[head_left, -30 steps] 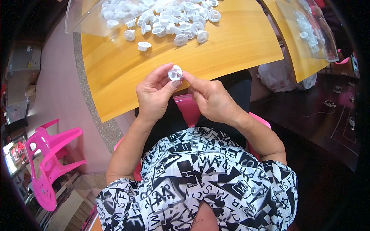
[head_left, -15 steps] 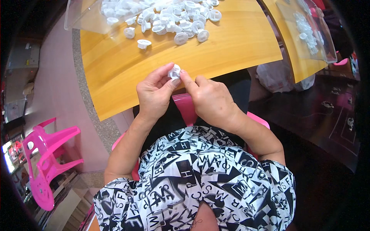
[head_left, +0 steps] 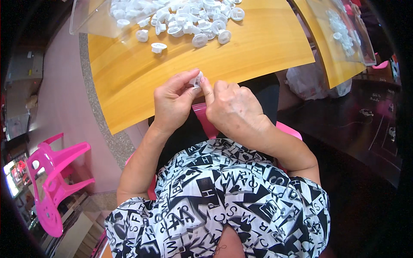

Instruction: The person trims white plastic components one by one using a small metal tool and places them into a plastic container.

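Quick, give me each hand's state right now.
Left hand: closed, pinching a white plastic piece between thumb and fingers.
Right hand: index finger at that piece, others curled; any hold cannot be told.

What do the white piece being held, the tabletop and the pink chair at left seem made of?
White piece: probably moulded plastic, satin, judging by its even colour; part is hidden.
Tabletop: wood or printed laminate, smooth; grain streaks show but can't settle which.
Pink chair: likely glossy moulded plastic, given its highlights and rounded hole.
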